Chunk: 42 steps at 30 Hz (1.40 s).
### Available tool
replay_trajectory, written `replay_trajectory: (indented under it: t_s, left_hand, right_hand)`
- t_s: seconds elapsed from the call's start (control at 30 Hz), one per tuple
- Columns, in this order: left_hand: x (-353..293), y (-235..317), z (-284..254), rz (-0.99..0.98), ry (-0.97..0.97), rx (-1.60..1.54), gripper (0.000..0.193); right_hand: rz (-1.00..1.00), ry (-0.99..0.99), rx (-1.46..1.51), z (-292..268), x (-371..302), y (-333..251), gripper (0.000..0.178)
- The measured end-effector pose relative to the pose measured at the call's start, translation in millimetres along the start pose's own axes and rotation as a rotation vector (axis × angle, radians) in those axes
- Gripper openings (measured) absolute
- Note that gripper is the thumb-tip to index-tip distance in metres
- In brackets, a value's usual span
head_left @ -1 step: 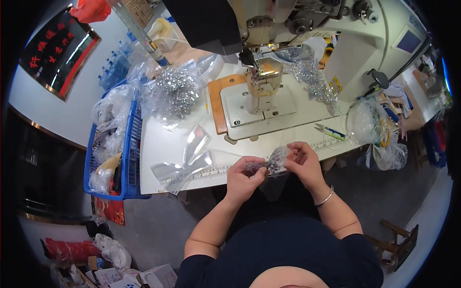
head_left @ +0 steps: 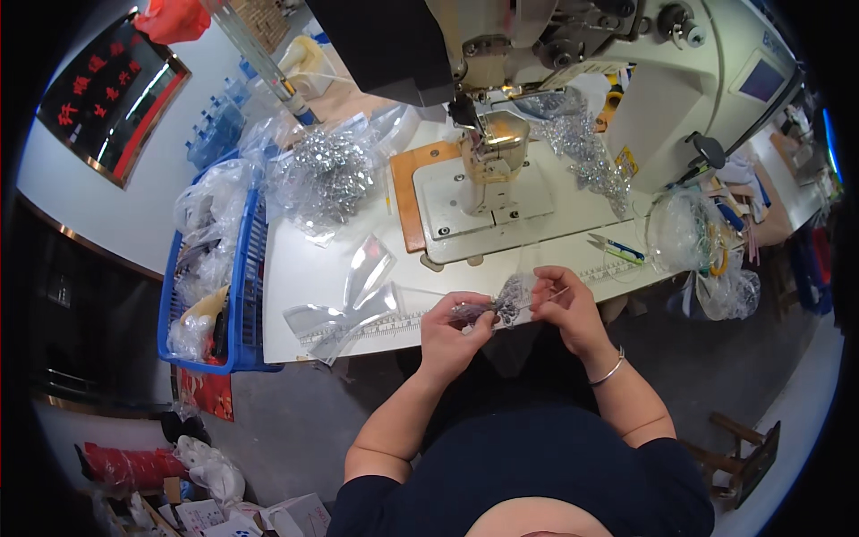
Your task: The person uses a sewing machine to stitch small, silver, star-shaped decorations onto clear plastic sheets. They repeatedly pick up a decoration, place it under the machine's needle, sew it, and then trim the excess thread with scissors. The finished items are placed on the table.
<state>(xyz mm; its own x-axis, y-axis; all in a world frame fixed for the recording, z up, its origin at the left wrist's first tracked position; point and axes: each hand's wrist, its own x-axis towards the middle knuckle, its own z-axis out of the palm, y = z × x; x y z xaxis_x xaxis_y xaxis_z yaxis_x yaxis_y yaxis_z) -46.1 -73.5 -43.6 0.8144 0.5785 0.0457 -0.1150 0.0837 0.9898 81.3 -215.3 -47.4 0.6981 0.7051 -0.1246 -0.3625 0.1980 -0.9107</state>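
Note:
My left hand (head_left: 455, 333) pinches a small silvery-grey bow (head_left: 510, 300) of sheer, glittery material between thumb and fingers, over the table's front edge. Close by on its right, my right hand (head_left: 569, 313) has its fingers curled together, with a thin pale strand across the fingertips. Part of the bow lies hidden behind my left fingers. Left of my hands, a larger clear plastic bow (head_left: 344, 313) lies flat, overlapping a ruler strip (head_left: 413, 320) along the edge.
A sewing machine (head_left: 497, 166) stands ahead. Shiny silver pieces in plastic (head_left: 327, 179) lie at back left, beside a blue basket (head_left: 242, 309) of bagged items. Thread snips (head_left: 617, 248) lie right, near a clear plastic bag (head_left: 680, 228). A wooden stool (head_left: 747, 456) stands lower right.
The bow has turned slightly in my left fingers. My right fingers have shifted a little, and the thin strand at them now shows.

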Motion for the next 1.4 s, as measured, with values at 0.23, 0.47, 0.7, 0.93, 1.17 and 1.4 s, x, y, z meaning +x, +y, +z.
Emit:
replay_trajectory:
  t_s: [0.23,0.47,0.7,0.93,1.17,1.4]
  left_hand:
    - [15.4,22.7,-9.7,1.043,0.073,0.660,0.025]
    - [5.2,29.8,-10.8,0.182,0.039,0.245,0.018]
    - [7.1,-3.2,2.8,-0.108,0.146,-0.202,0.019]
    - [10.1,-6.3,10.4,-0.175,0.279,-0.377,0.020]
    - [5.9,-15.5,13.3,-0.081,0.267,-0.256,0.020]
    - [9.0,-19.7,19.7,-0.041,0.316,-0.256,0.019]
  right_hand:
    - [0.333,-0.240,0.143,-25.6,-10.1,10.4,0.021]
    - [-0.106,-0.075,-0.281,-25.6,-7.7,2.8,0.033]
    - [-0.283,-0.101,-0.352,14.1,-5.9,12.6,0.042]
    - [0.147,-0.127,0.558,24.5,10.4,18.3,0.037]
    - [-0.141,-0.046,0.162,33.7,9.8,33.9,0.032]
    - [-0.527,0.123,-0.242,43.5,13.0,36.3,0.016]
